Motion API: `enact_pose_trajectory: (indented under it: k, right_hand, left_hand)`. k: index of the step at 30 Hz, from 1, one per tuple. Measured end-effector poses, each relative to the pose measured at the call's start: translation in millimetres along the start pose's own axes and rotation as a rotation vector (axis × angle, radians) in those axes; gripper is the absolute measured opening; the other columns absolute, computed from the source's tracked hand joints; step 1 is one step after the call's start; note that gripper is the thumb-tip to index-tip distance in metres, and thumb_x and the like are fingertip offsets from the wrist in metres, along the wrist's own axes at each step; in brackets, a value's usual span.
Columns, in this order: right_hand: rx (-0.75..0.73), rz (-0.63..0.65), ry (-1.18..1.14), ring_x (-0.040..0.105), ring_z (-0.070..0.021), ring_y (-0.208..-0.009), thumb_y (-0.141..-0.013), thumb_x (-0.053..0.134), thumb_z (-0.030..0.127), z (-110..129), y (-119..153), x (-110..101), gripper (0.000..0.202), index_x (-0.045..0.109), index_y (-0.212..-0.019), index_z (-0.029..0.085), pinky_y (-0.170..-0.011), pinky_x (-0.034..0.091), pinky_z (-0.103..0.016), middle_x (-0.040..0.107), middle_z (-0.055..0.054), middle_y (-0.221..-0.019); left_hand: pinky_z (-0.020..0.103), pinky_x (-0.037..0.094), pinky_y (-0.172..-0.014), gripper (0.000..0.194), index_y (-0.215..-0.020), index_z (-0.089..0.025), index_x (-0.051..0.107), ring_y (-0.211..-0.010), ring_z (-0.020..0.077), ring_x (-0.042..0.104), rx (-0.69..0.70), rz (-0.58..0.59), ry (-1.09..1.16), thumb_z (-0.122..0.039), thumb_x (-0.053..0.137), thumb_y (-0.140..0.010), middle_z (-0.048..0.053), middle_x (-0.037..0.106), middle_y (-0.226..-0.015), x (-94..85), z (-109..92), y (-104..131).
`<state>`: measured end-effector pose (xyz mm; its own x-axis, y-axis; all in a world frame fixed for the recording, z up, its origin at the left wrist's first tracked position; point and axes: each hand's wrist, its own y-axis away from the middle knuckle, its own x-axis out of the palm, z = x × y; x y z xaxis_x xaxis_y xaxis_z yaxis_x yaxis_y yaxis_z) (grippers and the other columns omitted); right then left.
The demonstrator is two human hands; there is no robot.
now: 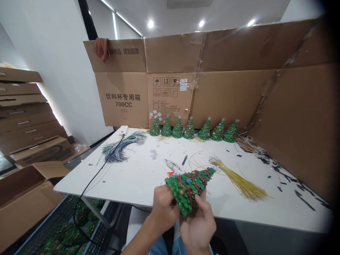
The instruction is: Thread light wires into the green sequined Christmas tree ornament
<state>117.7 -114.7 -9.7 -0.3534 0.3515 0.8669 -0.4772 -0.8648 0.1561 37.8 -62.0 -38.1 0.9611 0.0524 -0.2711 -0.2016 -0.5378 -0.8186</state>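
A small green Christmas tree (pixel 186 187) with red garland and gold and blue baubles is held tilted on its side over the table's front edge, its tip pointing up and right. My right hand (pixel 200 219) supports it from below, the thumb pressed on its side. My left hand (pixel 163 203) is closed at the base end of the tree, with the fingers curled at its underside; whether they grip the base or something small there is hidden. Behind the tree lie white tools (pixel 174 165), a blue pen-like item (pixel 184 160) and an orange piece (pixel 170 174).
Several finished trees (pixel 188 129) stand along the cardboard wall (pixel 225 95). On the white table (pixel 127 184) lie dark wires (pixel 117 150) at left, yellow wires (pixel 241 180) at right, and black scraps. A crate of green trees (pixel 66 235) sits low at left beside an open box (pixel 23 187).
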Motion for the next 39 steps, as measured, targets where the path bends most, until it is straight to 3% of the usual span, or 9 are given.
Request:
enact_pose_trajectory:
  k: [5, 10, 14, 20, 25, 31, 35, 39]
  right_hand:
    - [0.078, -0.027, -0.062, 0.072, -0.0188, -0.087, -0.071, 0.078, 0.027, 3.9, -2.2, -1.6, 0.070, 0.062, -0.139, 0.034, -0.083, 0.058, -0.032, 0.077, 0.001, -0.107]
    - [0.181, -0.132, -0.113, 0.070, -0.0178, -0.072, -0.065, 0.080, 0.027, 13.3, -7.1, -0.8, 0.044, 0.076, -0.109, 0.026, -0.070, 0.058, -0.029, 0.073, 0.002, -0.078]
    - [0.209, -0.142, -0.122, 0.068, -0.0162, -0.066, -0.062, 0.081, 0.027, 20.9, -9.2, 1.4, 0.024, 0.075, -0.085, 0.022, -0.058, 0.054, -0.025, 0.073, 0.000, -0.076]
    - [0.170, -0.170, -0.136, 0.071, -0.0193, -0.071, -0.058, 0.081, 0.023, 26.0, -13.9, 1.1, 0.024, 0.074, -0.081, 0.021, -0.063, 0.058, -0.028, 0.076, -0.002, -0.076]
    - [0.155, -0.106, -0.105, 0.071, -0.0207, -0.067, -0.064, 0.077, 0.028, 28.1, -16.5, -7.6, 0.012, 0.072, -0.074, 0.022, -0.062, 0.060, -0.032, 0.075, -0.001, -0.070]
    - [0.089, -0.060, -0.030, 0.073, -0.0216, -0.068, -0.066, 0.077, 0.031, 27.5, -10.4, -11.0, 0.013, 0.073, -0.075, 0.022, -0.062, 0.061, -0.032, 0.076, -0.002, -0.071]
    - [0.092, -0.050, -0.051, 0.073, -0.0217, -0.069, -0.065, 0.078, 0.030, 24.2, -0.8, -1.4, 0.010, 0.072, -0.070, 0.024, -0.067, 0.062, -0.034, 0.073, 0.000, -0.065]
    - [0.085, -0.065, -0.084, 0.070, -0.0201, -0.065, -0.062, 0.081, 0.029, 19.4, 7.5, 4.6, 0.012, 0.074, -0.070, 0.025, -0.070, 0.062, -0.035, 0.074, 0.001, -0.066]
  left_hand:
    - [0.028, 0.039, -0.059, 0.015, -0.076, -0.020, 0.061, -0.064, 0.0172, 0.063, 0.014, 0.016, -0.024, -0.011, 0.059, -0.088, 0.004, 0.068, -0.069, -0.3, 1.0, 0.9]
    - [0.029, 0.034, -0.057, 0.022, -0.075, -0.020, 0.058, -0.062, 0.0156, 0.056, 0.081, 0.089, -0.177, -0.005, 0.056, -0.091, 0.001, 0.060, -0.066, -7.3, -11.1, -7.5]
    - [0.031, 0.035, -0.059, 0.026, -0.074, -0.020, 0.056, -0.066, 0.0167, 0.055, 0.066, 0.184, -0.308, -0.008, 0.055, -0.096, 0.002, 0.059, -0.070, -19.6, -27.7, -16.5]
    - [0.031, 0.040, -0.065, 0.014, -0.095, -0.023, 0.065, -0.075, 0.0185, 0.060, -0.040, 0.296, -0.313, -0.012, 0.057, -0.099, 0.002, 0.067, -0.081, -31.4, -46.9, -20.5]
    - [0.030, 0.041, -0.068, 0.014, -0.100, -0.024, 0.066, -0.080, 0.0174, 0.062, -0.133, 0.247, -0.187, -0.014, 0.056, -0.100, 0.002, 0.067, -0.086, -27.3, -51.4, -20.2]
    - [0.027, 0.034, -0.059, 0.014, -0.082, -0.021, 0.063, -0.060, 0.0118, 0.050, -0.232, 0.108, -0.098, -0.016, 0.062, -0.094, -0.003, 0.054, -0.065, -12.6, -47.8, -14.5]
    - [0.026, 0.028, -0.054, 0.031, -0.062, -0.019, 0.048, -0.054, 0.0089, 0.042, -0.295, -0.016, -0.108, -0.014, 0.068, -0.086, -0.006, 0.045, -0.057, -7.1, -43.7, -11.2]
    - [0.026, 0.023, -0.051, 0.042, -0.057, -0.020, 0.035, -0.051, 0.0078, 0.035, -0.248, -0.139, -0.074, -0.013, 0.069, -0.081, -0.008, 0.036, -0.053, -5.2, -39.2, -8.1]
